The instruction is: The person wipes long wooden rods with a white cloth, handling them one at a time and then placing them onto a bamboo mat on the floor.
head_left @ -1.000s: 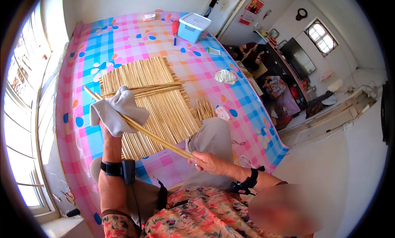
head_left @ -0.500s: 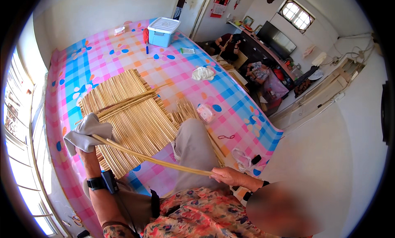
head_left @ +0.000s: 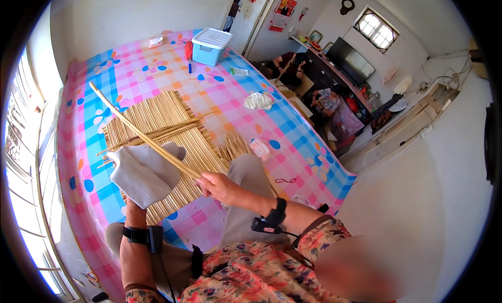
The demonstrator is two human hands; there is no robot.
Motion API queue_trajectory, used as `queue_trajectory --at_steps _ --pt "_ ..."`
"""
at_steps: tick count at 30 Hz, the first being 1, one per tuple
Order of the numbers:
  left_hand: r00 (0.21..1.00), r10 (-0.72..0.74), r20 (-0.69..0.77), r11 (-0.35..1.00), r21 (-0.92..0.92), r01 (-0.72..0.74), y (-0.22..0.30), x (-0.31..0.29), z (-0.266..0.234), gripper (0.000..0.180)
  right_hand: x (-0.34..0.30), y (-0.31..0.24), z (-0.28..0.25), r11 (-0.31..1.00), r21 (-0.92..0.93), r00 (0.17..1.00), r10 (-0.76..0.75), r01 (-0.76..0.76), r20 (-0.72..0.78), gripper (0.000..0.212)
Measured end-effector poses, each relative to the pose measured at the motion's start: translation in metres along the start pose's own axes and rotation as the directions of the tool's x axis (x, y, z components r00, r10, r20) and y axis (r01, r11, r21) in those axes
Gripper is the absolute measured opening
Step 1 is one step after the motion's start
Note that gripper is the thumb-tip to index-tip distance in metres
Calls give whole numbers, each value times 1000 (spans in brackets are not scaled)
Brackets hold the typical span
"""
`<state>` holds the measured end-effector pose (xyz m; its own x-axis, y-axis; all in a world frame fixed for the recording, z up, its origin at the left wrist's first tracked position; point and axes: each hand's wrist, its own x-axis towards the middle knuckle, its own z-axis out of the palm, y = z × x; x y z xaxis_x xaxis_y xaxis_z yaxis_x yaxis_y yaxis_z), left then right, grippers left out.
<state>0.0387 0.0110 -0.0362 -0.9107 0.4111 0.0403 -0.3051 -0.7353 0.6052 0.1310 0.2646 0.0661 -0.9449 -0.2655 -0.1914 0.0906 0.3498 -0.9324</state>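
Note:
My right hand (head_left: 214,185) is closed around the lower end of a long, slightly curved pale stick (head_left: 130,126). The stick slants up and to the left, its far end in the air. A grey cloth (head_left: 149,169) is held in my left hand (head_left: 137,202), draped over it so that the fingers are hidden. The stick crosses in front of the cloth's upper part. Beneath both lies a mat of sticks (head_left: 178,114) laid side by side, with a few loose sticks (head_left: 162,131) across it.
A bundle of thin sticks (head_left: 235,145) lies beside my knee, near a pink-white packet (head_left: 260,149). A crumpled white cloth (head_left: 258,101) and a blue lidded box (head_left: 205,53) are farther off on the checked sheet (head_left: 308,141). Two people (head_left: 290,67) sit beyond its edge, by a television (head_left: 349,60).
My right hand has moved left and up, and the stick now points up steeply past the cloth. The grey cloth, earlier wrapped about the stick's left end, has spread out and shifted right.

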Motion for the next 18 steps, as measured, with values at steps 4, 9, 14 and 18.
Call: queue_trajectory --at_steps 4,9,14,18 --pt "985 -141 104 983 -102 151 -4 -3 9 38 65 -7 43 992 -53 987 -112 119 115 30" --pt "969 109 -223 994 10 -110 -12 -1 39 39 79 -25 69 975 191 967 60 -110 249 32" --pt "929 214 -302 976 41 -212 -6 4 42 38 76 -37 74 940 335 977 -1 -71 212 31" --pt "891 305 -335 950 48 -307 -4 19 8 34 52 -11 54 999 -41 975 -10 20 220 29"
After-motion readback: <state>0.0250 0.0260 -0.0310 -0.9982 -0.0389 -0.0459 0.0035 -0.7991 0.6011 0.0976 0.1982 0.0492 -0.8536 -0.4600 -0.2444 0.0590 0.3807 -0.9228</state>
